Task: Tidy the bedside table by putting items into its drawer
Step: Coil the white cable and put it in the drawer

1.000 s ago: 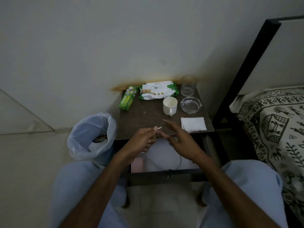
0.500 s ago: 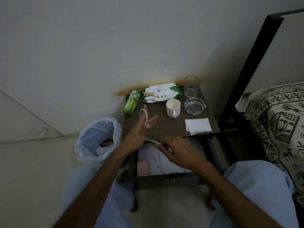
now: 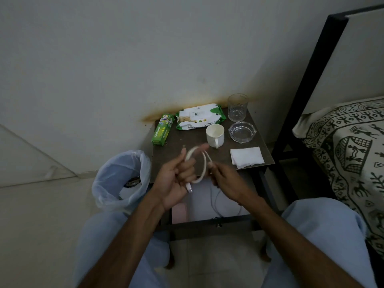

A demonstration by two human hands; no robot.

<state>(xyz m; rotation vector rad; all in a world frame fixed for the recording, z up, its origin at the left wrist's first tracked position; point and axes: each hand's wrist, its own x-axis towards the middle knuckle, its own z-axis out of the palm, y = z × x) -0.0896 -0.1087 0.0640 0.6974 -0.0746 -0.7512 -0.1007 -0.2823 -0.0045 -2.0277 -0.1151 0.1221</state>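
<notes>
A white cable [image 3: 204, 168] is looped around the fingers of my left hand [image 3: 175, 179], with its plug end hanging below the palm. My right hand [image 3: 225, 179] pinches the cable beside the loop, and the loose rest trails down into the open drawer [image 3: 216, 224]. Both hands hover over the front edge of the brown bedside table [image 3: 182, 140]. On the table stand a green tube box [image 3: 162, 129], a baby wipes pack [image 3: 199, 118], a white mug [image 3: 215, 135], a drinking glass [image 3: 237, 107], a glass ashtray [image 3: 242, 132] and a folded white napkin [image 3: 246, 157].
A bin lined with a pale plastic bag [image 3: 121, 179] stands left of the table. A bed with a patterned cover [image 3: 351, 154] and a black frame [image 3: 311, 80] is on the right. A pink item [image 3: 179, 213] lies in the drawer's left side. My knees flank the drawer.
My left hand has drawn back from over the table towards me, and the cable now makes a wider loop around its fingers. My right hand has risen to the loop's right side.
</notes>
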